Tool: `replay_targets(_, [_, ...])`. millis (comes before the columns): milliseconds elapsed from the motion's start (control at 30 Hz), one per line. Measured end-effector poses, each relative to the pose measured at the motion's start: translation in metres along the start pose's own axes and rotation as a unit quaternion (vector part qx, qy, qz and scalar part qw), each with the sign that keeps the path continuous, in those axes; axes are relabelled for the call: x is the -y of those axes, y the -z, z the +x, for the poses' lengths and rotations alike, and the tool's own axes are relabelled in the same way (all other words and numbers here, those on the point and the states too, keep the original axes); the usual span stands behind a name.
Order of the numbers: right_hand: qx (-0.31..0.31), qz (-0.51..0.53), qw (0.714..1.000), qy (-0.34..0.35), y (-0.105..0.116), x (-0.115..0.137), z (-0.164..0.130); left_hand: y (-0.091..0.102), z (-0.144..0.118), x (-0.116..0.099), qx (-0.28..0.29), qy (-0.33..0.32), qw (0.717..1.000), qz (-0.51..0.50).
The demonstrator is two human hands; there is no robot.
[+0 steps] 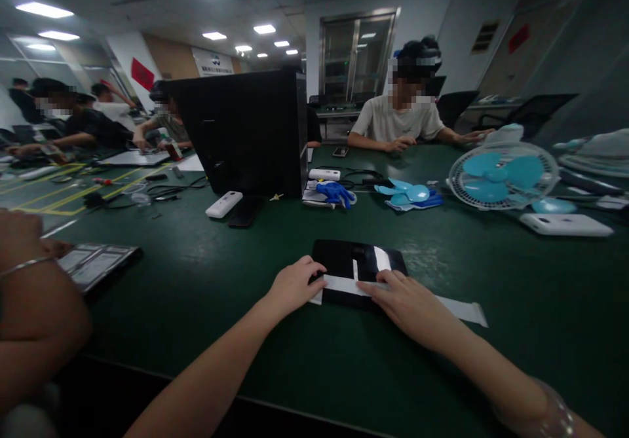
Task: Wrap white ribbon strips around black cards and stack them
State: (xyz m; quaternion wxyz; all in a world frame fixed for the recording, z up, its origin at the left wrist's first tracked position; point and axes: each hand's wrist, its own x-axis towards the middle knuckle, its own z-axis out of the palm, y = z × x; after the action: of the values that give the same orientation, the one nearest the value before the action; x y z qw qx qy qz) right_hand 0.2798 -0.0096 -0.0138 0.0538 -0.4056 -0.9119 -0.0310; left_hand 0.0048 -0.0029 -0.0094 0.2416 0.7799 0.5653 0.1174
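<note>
Case (335, 255): slick, I'd guess; hold edges
Strip (341, 283): seems bendy
Left hand (292, 286): curled, pinch unclear
Right hand (411, 302): open across strip

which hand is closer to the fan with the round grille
Right. The right hand is on the white strip across the black object, nearer you and left of the fan; the left hand is near the strip's left end, farther left.

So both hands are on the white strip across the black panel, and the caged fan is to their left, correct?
No, the caged fan is to the hands' right, as the head view shows. The left hand and right hand are on the white strip across the black panel.
</note>
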Motion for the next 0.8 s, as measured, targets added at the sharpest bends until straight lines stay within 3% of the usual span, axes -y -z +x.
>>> replay_targets(133, [0.002,-0.003,1.0,-0.004,0.0001,0.005,-0.0004,-0.0011,0.0007,0.0008,0.0,-0.007,1.0,0.017])
replay_targets(333, [-0.026,0.006,1.0,0.009,-0.0074,0.0025,-0.0028,-0.0026,0.0025,0.0038,-0.07,-0.037,0.995,0.053])
replay_targets(533, [0.03,0.034,0.999,-0.004,-0.0035,0.0027,-0.0029,-0.0046,0.0026,0.0061,-0.027,-0.051,0.996,0.067])
replay_targets(800, [0.076,0.058,0.995,-0.028,-0.0071,0.0004,-0.0051,-0.0052,0.0016,0.0047,-0.01,-0.065,0.995,0.072])
